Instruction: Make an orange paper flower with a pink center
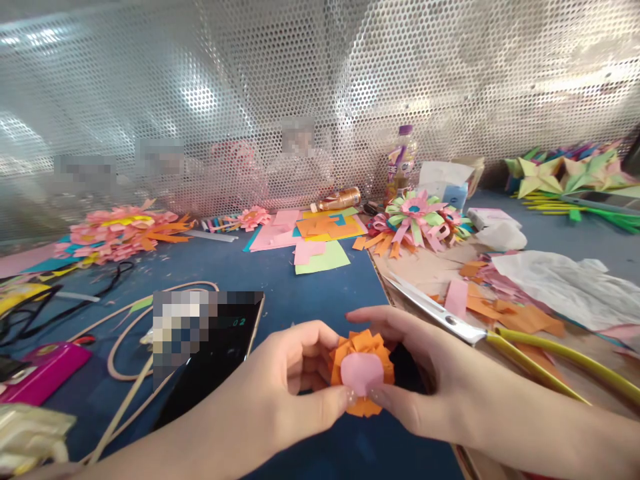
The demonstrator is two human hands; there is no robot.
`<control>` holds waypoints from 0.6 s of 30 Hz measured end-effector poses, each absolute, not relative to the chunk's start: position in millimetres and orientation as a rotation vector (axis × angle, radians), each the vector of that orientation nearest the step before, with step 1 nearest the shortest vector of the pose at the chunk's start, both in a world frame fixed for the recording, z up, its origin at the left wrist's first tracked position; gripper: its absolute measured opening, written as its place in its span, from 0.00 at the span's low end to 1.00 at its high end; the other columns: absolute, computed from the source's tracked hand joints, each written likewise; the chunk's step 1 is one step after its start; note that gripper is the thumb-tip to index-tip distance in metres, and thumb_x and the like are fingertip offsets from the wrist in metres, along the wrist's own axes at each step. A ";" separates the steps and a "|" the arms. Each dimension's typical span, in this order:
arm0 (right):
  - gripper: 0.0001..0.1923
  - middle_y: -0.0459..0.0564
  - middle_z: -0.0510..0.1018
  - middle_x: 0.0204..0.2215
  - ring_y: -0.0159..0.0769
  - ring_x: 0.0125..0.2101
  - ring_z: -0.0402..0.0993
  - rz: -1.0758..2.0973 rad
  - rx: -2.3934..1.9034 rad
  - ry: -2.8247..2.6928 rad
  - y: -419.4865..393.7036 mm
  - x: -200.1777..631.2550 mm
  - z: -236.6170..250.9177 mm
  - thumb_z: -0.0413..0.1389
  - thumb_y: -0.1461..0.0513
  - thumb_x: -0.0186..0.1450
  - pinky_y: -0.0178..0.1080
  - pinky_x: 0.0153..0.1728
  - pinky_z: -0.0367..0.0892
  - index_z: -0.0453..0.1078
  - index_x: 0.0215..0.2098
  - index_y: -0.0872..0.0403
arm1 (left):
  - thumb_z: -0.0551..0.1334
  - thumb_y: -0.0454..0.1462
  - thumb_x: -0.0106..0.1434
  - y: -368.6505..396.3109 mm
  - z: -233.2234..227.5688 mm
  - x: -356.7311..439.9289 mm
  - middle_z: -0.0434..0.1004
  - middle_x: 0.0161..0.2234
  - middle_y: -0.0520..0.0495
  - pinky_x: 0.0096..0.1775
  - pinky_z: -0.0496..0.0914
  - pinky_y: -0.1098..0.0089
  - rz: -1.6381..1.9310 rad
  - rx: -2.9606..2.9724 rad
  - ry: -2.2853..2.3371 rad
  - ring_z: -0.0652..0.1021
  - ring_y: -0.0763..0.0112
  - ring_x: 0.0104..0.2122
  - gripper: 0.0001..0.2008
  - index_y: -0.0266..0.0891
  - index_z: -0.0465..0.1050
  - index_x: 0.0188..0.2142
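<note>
An orange paper flower (367, 341) with a round pink paper centre (362, 373) is held between my two hands, low in the middle of the view. My left hand (305, 373) grips its left side, the thumb pressing the lower edge of the pink circle. From the other side my right hand (415, 373) holds it too, thumb near the circle's lower right and fingers curled behind. The fingers hide part of the flower's back. Scissors (465, 327) with yellow handles lie just right of my right hand, their blades pointing away to the left.
A black phone (220, 360) and a cable (113, 353) lie at left, near a magenta stapler-like object (50, 373). Farther back are coloured paper sheets (325, 257), paper flowers (415, 217), a bottle (400, 160) and a perforated metal wall (320, 73). Orange scraps (530, 317) lie at right.
</note>
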State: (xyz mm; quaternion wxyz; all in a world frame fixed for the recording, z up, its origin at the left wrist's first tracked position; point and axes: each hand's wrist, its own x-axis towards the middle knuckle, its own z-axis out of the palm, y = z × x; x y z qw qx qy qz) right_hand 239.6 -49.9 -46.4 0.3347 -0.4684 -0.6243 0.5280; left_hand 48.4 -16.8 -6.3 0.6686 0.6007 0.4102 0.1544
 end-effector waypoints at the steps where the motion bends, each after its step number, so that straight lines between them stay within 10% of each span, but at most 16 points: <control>1: 0.27 0.44 0.72 0.41 0.33 0.40 0.71 1.371 -1.225 -1.630 -49.8 239.4 -46.8 0.58 0.63 0.59 0.34 0.41 0.68 0.56 0.54 0.47 | 0.65 0.36 0.57 -16.6 -6.0 48.9 0.74 0.34 0.52 0.39 0.67 0.71 0.345 1.355 0.927 0.73 0.74 0.33 0.08 0.39 0.68 0.35; 18: 0.29 0.43 0.75 0.41 0.33 0.37 0.73 1.277 -1.383 -1.660 -53.9 236.0 -39.6 0.59 0.62 0.56 0.32 0.37 0.71 0.60 0.55 0.47 | 0.63 0.37 0.59 -18.1 -8.6 48.2 0.74 0.34 0.51 0.37 0.67 0.72 0.319 1.332 0.923 0.74 0.73 0.35 0.07 0.38 0.67 0.35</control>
